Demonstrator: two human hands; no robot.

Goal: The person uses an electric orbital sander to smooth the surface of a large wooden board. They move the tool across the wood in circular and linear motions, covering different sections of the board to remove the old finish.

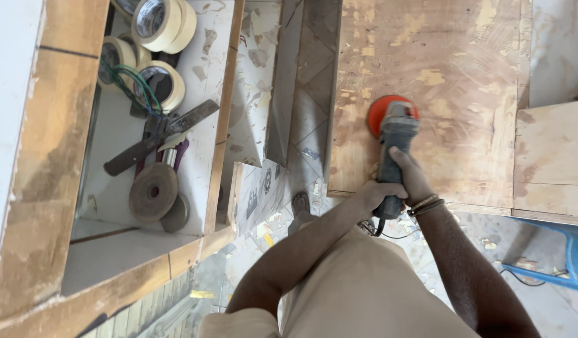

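Plywood sheet under orange disc; both hands, left hand and right hand, wrapped around grinder. Risk: tilting disc gouges veneer; cord near legs could snag.

daylit littered floor, wooden shelf unit, blue chair.

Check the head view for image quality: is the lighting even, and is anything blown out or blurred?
Head view: daylight is soft, with no hard shadows on the plywood panel; the white surface at far left is washed out; the grinder under the left hand and right hand is fairly sharp; the tape rolls read clearly; the clothing at the bottom edge is soft.
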